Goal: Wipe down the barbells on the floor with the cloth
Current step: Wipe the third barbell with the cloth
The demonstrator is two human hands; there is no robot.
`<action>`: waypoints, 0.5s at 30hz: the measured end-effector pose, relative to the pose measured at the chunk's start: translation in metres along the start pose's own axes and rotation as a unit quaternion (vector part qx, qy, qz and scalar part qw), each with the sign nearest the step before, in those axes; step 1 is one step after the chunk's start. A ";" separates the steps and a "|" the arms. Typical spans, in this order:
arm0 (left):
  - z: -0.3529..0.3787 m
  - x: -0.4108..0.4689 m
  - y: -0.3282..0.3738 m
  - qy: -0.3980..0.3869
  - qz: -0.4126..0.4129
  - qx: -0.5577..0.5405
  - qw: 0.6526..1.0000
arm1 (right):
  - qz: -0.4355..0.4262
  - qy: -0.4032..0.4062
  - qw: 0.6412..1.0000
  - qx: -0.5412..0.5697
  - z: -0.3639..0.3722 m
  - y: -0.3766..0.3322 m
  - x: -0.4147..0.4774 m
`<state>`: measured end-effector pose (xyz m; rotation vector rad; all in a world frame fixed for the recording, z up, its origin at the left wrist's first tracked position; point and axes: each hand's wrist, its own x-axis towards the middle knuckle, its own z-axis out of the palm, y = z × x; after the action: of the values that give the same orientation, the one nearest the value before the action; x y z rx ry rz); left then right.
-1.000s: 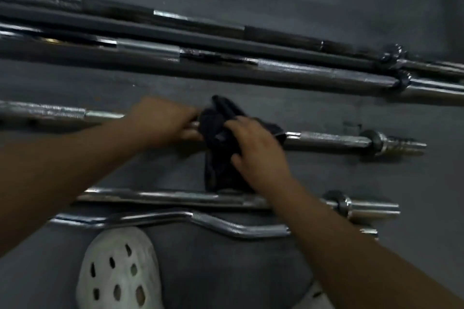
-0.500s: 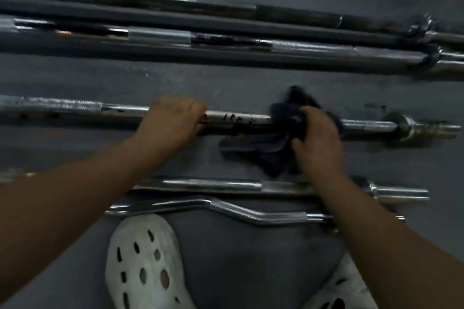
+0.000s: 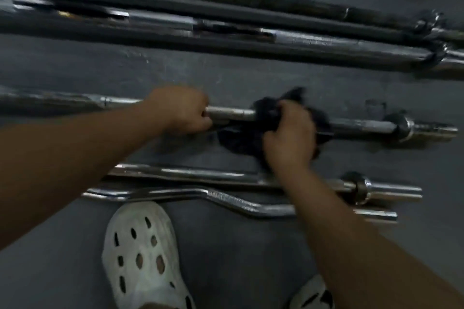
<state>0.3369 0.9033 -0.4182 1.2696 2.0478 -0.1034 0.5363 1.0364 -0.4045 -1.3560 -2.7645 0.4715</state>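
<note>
A chrome barbell (image 3: pixel 359 125) lies across the middle of the dark floor. My left hand (image 3: pixel 179 109) grips its shaft left of centre. My right hand (image 3: pixel 291 133) holds a dark cloth (image 3: pixel 241 138) wrapped round the same shaft, a short way to the right of my left hand. Part of the cloth hangs down onto the floor below the bar. Nearer to me lie a straight chrome bar (image 3: pixel 200 174) and a curl bar (image 3: pixel 226 199) with bends.
Several long dark and chrome barbells (image 3: pixel 313 42) lie side by side at the far side of the floor. My white perforated shoe (image 3: pixel 143 256) stands just below the curl bar, and a second shoe (image 3: pixel 313 293) shows at the bottom edge.
My right hand slid the cloth to the right along the bar, away from my left hand, then stayed near that spot. My left hand kept its grip. The view shifted slightly.
</note>
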 end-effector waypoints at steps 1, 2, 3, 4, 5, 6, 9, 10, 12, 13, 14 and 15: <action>-0.013 0.009 -0.003 -0.097 0.005 -0.064 0.993 | -0.062 -0.017 0.998 0.010 0.004 -0.019 -0.005; -0.022 0.017 -0.005 -0.163 -0.005 -0.107 0.981 | -0.138 -0.048 0.989 0.011 0.002 -0.029 -0.009; -0.028 0.022 -0.008 -0.181 -0.013 -0.124 0.976 | -0.198 -0.078 0.977 0.006 -0.003 -0.026 -0.006; -0.028 0.020 -0.009 -0.154 -0.014 -0.101 0.983 | -0.213 -0.092 0.973 0.009 -0.011 -0.012 0.005; -0.021 0.015 -0.011 -0.089 -0.010 -0.038 0.995 | -0.188 -0.094 0.978 0.011 -0.018 0.012 0.014; -0.008 0.006 -0.010 0.018 0.004 0.032 0.999 | -0.138 -0.080 0.987 -0.009 -0.024 0.037 0.021; 0.024 -0.020 0.005 0.199 0.020 0.090 0.976 | 0.019 -0.013 1.000 -0.020 -0.029 0.068 0.018; 0.019 -0.016 0.004 0.150 -0.003 0.098 0.984 | 0.031 0.002 0.999 -0.018 -0.022 0.048 0.015; -0.002 -0.001 -0.002 0.011 -0.013 0.015 1.000 | -0.049 -0.032 0.998 0.001 -0.007 -0.008 0.005; -0.015 0.008 -0.004 -0.070 -0.014 -0.039 0.997 | -0.121 -0.065 0.990 0.010 -0.002 -0.029 -0.003; -0.024 0.014 -0.006 -0.125 -0.026 -0.076 0.989 | -0.189 -0.098 0.977 0.011 -0.001 -0.041 -0.010; -0.031 0.016 -0.007 -0.128 -0.025 -0.077 0.989 | -0.225 -0.113 0.968 0.014 -0.004 -0.038 -0.008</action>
<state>0.3102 0.9247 -0.4069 1.0528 1.8309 -0.1229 0.5125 1.0094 -0.3896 -0.6609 -3.0973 0.6656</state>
